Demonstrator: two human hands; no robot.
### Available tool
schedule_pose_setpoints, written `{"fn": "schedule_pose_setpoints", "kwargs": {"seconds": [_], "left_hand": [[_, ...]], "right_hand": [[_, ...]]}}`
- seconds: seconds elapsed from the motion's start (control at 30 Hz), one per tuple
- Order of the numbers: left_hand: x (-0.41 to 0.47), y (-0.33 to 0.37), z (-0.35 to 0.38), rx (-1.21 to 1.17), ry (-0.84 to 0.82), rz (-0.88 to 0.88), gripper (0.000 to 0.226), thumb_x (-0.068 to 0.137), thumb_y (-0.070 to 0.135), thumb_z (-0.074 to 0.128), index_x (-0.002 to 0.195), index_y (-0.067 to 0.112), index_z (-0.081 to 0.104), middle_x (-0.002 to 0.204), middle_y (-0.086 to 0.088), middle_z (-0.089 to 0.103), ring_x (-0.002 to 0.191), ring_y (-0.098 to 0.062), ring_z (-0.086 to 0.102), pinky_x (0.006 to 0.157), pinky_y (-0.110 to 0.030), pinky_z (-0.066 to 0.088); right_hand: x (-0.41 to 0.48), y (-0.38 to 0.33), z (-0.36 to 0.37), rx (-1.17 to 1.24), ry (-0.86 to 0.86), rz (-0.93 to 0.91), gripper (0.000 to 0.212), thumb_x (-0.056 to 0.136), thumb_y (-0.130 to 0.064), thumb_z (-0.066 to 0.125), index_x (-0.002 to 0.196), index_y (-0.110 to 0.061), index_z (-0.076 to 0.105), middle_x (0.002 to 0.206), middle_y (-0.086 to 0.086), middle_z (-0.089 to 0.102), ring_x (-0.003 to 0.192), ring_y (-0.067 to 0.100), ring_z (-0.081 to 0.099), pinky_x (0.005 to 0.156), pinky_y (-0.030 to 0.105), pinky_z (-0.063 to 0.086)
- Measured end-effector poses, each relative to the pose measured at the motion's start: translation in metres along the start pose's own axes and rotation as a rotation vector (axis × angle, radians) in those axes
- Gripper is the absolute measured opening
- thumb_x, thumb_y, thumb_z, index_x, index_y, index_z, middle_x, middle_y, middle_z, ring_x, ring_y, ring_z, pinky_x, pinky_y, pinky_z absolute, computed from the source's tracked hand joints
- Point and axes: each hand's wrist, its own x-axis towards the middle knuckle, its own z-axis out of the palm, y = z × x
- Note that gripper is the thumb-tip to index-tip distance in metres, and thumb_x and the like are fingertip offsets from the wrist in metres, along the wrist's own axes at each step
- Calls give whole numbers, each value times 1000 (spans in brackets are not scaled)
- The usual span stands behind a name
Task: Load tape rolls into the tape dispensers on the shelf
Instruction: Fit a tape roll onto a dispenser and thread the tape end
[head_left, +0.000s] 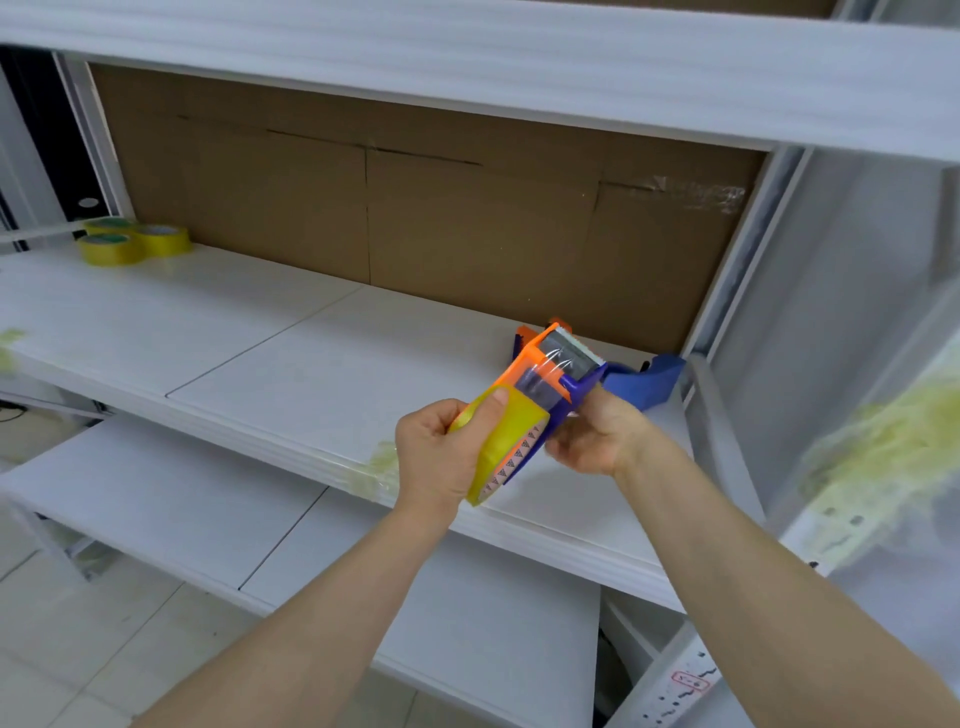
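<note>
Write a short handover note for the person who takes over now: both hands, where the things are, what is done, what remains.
Left hand: grips the yellow tape roll, thumb on top.
Right hand: holds the orange-and-blue dispenser from below.
Done: the roll sits in this dispenser, held above the shelf.
Blue dispenser: on the shelf, back right; no roll visible in it.
Spare rolls: three, back left.
Left: probably finish threading, set it down, load the blue one.
</note>
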Motion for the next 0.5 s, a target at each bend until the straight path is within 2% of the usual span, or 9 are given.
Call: {"fn": "schedule_pose_setpoints", "kwargs": {"seconds": [0.07, 0.13, 0.2, 0.27, 0.33, 0.4, 0.5], "left_hand": [[0, -2, -1, 11, -4, 7, 45, 79, 23, 72, 48, 10, 43, 42, 3, 39, 45, -10, 44, 44, -17, 38], [-1, -3, -2, 24, -1, 6, 42, 80, 24, 72, 51, 8, 45, 49, -6, 42, 50, -15, 47, 46, -19, 40], [-1, -4, -1, 42, -6, 4, 42, 80, 25, 71, 51, 9, 45, 49, -6, 43, 51, -15, 48, 46, -19, 41], [-2, -4, 1, 60, -21, -4, 41, 79, 27, 71, 50, 11, 46, 46, -1, 45, 48, -10, 51, 47, -18, 43], [-3, -3, 3, 68, -32, -23, 39, 79, 29, 71, 52, 12, 49, 48, 1, 50, 49, -8, 54, 51, -21, 47], [-4, -2, 4, 70, -29, -50, 37, 79, 30, 71, 54, 10, 51, 53, -3, 53, 53, -12, 56, 55, -24, 48], [-5, -3, 4, 65, -9, -92, 36, 79, 31, 72, 57, 8, 53, 56, -7, 55, 55, -16, 57, 57, -25, 49]], "right_hand": [[-8, -12, -2, 24, 108, -247, 17, 92, -13, 50, 78, -14, 61, 67, 3, 64, 64, 15, 56, 60, 25, 47], [-20, -27, -2, -70, 74, -411, 24, 95, -25, 49, 89, -9, 66, 80, 4, 71, 75, 17, 64, 69, 27, 50], [-30, -34, 3, -307, 38, -438, 34, 94, -37, 50, 99, -8, 67, 88, 5, 71, 77, 16, 66, 70, 28, 51], [-31, -33, 10, -457, 70, -440, 31, 92, -37, 55, 98, -8, 65, 85, 5, 69, 75, 17, 65, 70, 30, 54], [-30, -32, 15, -457, 123, -446, 24, 91, -32, 59, 95, -8, 64, 82, 5, 68, 74, 18, 65, 69, 31, 55], [-28, -33, 15, -420, 154, -438, 25, 90, -28, 61, 103, -7, 62, 84, 5, 68, 73, 18, 65, 65, 30, 54], [-27, -28, 9, -303, 92, -377, 28, 91, -27, 59, 111, -8, 60, 98, 9, 70, 80, 18, 67, 68, 32, 56]]}}
